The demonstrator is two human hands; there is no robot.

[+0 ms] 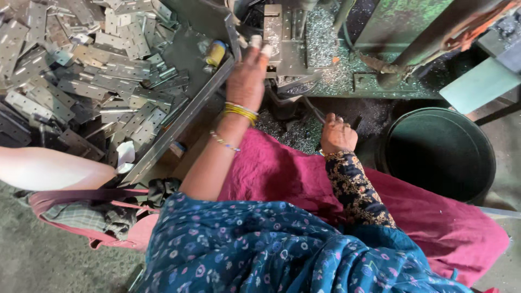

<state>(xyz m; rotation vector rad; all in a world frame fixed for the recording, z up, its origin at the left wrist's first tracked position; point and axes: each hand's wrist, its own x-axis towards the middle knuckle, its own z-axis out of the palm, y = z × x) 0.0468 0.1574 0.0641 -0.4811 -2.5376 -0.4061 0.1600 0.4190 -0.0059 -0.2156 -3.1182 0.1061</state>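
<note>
My left hand (247, 76), with yellow bangles at the wrist and white tape on the fingertips, reaches up to the drill press fixture (290, 51). Its fingertips pinch the lower end of a grey hinge plate (273, 19) standing on the fixture. My right hand (337, 134), in a dark patterned sleeve, rests lower down by my lap. Its fingers are curled around a thin dark rod (313, 111) that comes from under the machine. What lies inside that fist is hidden.
A big heap of grey hinge plates (81, 70) fills a metal tray (179, 122) at the left. Another person's bare arm (49, 168) lies below it. A dark round bucket (439, 152) stands at the right. Metal shavings (325, 49) cover the machine bed. A red cloth (282, 173) covers my lap.
</note>
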